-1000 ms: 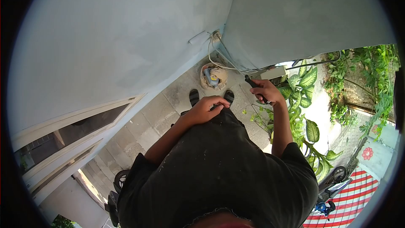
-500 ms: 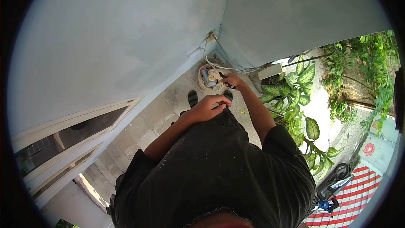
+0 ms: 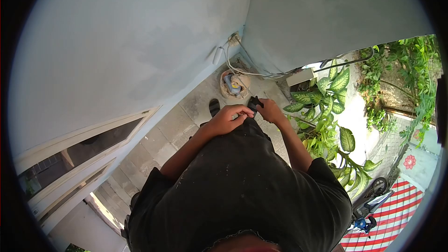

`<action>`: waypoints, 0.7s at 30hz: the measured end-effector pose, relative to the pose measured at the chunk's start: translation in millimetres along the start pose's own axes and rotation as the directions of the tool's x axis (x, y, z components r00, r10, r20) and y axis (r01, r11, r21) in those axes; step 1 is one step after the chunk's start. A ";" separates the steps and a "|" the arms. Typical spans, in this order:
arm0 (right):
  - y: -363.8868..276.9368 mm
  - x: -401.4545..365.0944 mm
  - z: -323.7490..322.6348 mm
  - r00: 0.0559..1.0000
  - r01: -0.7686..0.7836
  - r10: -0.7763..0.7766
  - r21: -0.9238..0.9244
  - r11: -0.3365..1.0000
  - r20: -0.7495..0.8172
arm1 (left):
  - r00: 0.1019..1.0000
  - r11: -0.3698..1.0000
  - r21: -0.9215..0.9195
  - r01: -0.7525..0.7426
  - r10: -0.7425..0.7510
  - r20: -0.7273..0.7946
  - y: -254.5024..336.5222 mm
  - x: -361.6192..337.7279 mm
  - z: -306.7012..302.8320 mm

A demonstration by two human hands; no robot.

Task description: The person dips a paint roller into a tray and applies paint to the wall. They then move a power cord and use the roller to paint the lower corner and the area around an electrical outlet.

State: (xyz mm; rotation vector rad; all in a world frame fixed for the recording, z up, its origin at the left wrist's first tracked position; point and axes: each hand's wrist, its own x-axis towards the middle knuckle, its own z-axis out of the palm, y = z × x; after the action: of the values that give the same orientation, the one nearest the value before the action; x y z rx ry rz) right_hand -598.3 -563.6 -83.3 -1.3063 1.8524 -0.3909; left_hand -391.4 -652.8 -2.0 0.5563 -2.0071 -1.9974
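Note:
My right hand (image 3: 270,111) is closed round a dark tool with a black handle (image 3: 257,102). Its exact kind does not show. Close beside it, at waist height, my left hand (image 3: 232,118) has its fingers bent and its thumb drawn in; whatever lies between them is too small to make out. On the floor beyond both hands stands an open, light-coloured bag (image 3: 244,84), with a grey and yellow item (image 3: 232,85) inside it.
Plain grey walls (image 3: 116,42) meet in a corner ahead. White cables (image 3: 254,73) run from a wall box (image 3: 234,38) along the wall's foot. Leafy plants (image 3: 326,98) grow on the right. Sandals (image 3: 214,107) stand on the paving. A window frame (image 3: 93,137) is at left.
My right hand has drawn back from above the bag toward my waist, bringing the black-handled tool beside my left hand. The left hand has barely moved.

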 end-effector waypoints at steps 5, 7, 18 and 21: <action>14.8 -9.1 61.6 0.969 0.023 -0.041 -0.077 0.997 -0.243 | 0.999 0.999 0.019 -0.037 0.036 0.039 -2.6 -4.2 -6.3; 9.9 -12.3 68.8 0.974 0.048 -0.028 0.084 0.995 -0.224 | 0.998 0.999 0.026 -0.044 0.043 0.052 -4.2 -7.5 -10.0; -29.3 -13.4 53.4 0.959 -0.199 0.253 0.336 0.921 -0.128 | 0.991 0.999 0.052 0.005 -0.012 0.135 -8.9 -31.1 -35.9; -42.4 -14.6 33.7 0.960 -0.226 0.272 0.381 0.897 -0.071 | 0.989 0.999 0.033 0.014 -0.018 0.150 -6.8 -35.1 -39.9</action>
State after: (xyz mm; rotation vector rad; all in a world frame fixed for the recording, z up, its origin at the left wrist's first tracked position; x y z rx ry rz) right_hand -543.8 -561.6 -70.1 -0.7931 1.9040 -0.6574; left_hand -341.9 -673.1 -4.7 0.4419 -2.1310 -2.0765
